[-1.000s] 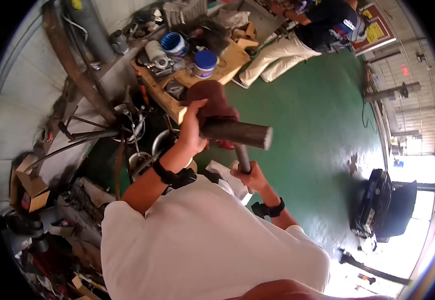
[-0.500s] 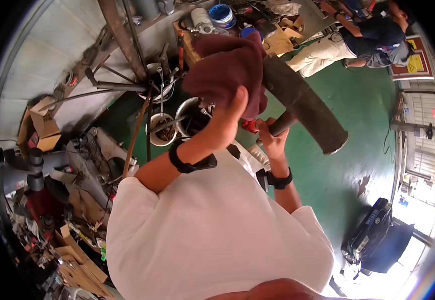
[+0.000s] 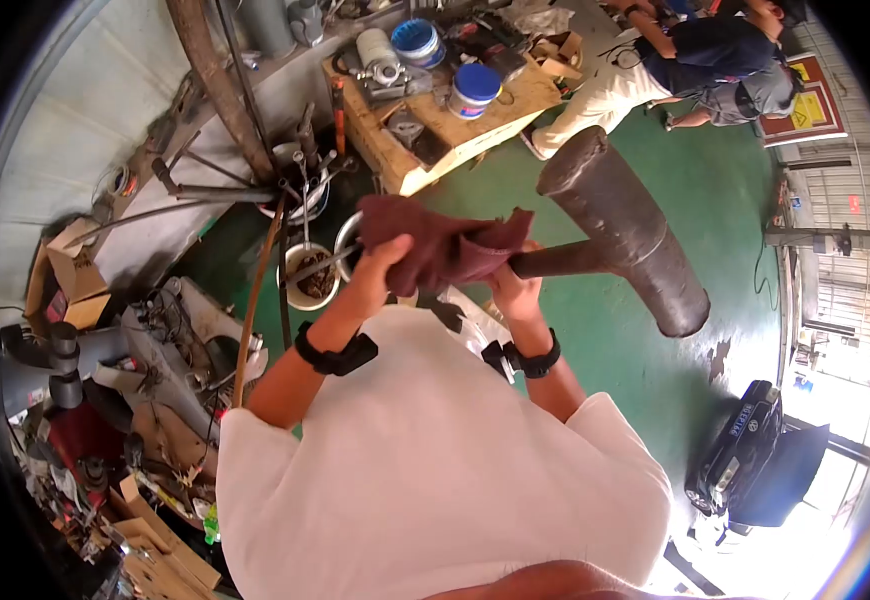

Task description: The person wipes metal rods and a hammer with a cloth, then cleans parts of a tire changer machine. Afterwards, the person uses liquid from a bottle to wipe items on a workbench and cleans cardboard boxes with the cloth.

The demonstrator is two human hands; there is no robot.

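Note:
A large sledgehammer (image 3: 650, 245) with a thick, dark cylindrical head extends to the right of my hands. My right hand (image 3: 517, 295) is closed around its handle (image 3: 560, 260), well below the head. In my left hand (image 3: 370, 280) is a bunched maroon cloth (image 3: 445, 245), thumb on top. The cloth reaches across to my right hand and covers part of its fingers. Whether the cloth wraps the hidden end of the handle, I cannot tell.
A wooden workbench (image 3: 405, 180) with a blue-lidded tub (image 3: 475, 90) stands ahead. Buckets, one with small metal parts (image 3: 312, 278), and long bars (image 3: 255, 310) are at left. Two people are at the upper right. A dark car (image 3: 735, 450) is at lower right on green floor (image 3: 635, 370).
The cloth has come down from beside the hammer head to near my right hand on the handle. The head has turned and moved right. My left hand has lowered leftward.

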